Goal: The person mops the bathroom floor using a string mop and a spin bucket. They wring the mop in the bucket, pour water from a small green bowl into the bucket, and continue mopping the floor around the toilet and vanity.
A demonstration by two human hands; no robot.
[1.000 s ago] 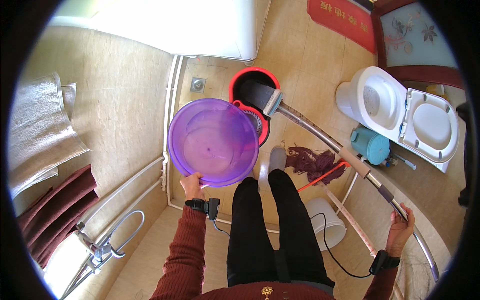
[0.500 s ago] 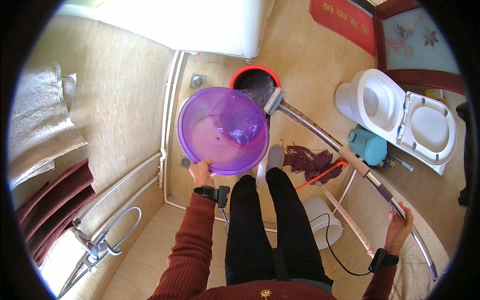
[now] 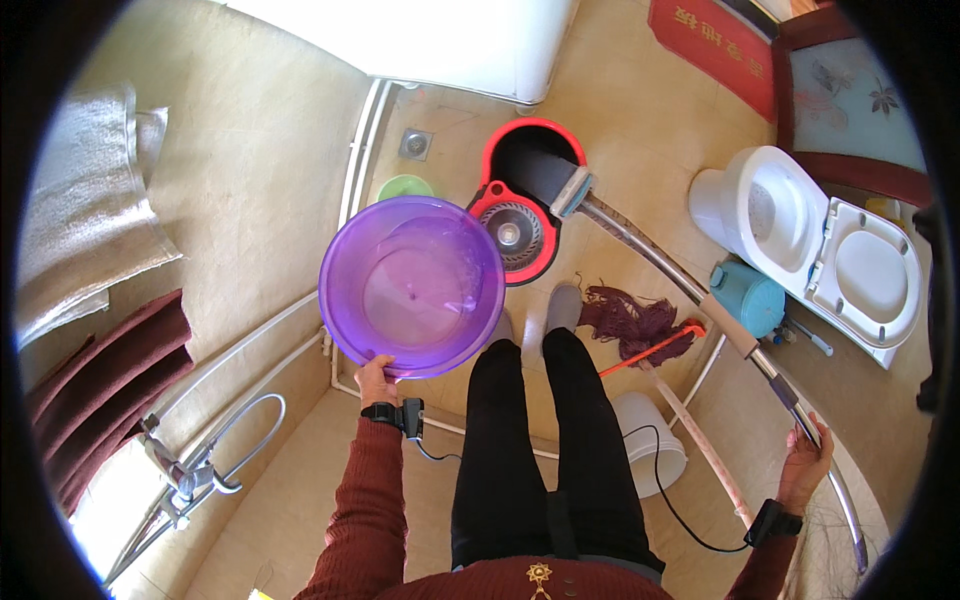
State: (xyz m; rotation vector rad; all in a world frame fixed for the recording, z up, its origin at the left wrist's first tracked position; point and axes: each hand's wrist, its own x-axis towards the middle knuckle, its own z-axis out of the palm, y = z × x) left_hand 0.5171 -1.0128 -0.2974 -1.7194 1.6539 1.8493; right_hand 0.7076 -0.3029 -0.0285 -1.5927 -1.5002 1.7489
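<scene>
My left hand (image 3: 376,381) grips the near rim of a translucent purple basin (image 3: 420,290), holding it up over the floor. A little water seems to lie in it. My right hand (image 3: 806,463) is wrapped around the metal pole of a mop (image 3: 645,248). The mop's flat head (image 3: 571,192) rests at the edge of a red and black mop bucket (image 3: 534,130). Dark water shows in the bucket's far part, and a round metal spinner basket (image 3: 509,232) fills its near part. Behind the basin, a green basin (image 3: 405,186) is partly hidden.
A string mop with dark red strands (image 3: 640,322) lies right of my feet, beside an orange-red handle (image 3: 650,350) and a white bucket (image 3: 648,447). To the right stand a toilet (image 3: 765,200) and a teal bin (image 3: 750,298). White pipes (image 3: 360,165) run along the left wall.
The purple basin has moved left and toward me, away from the mop bucket. The spinner basket and green basin have come into sight. My right hand still holds the pole.
</scene>
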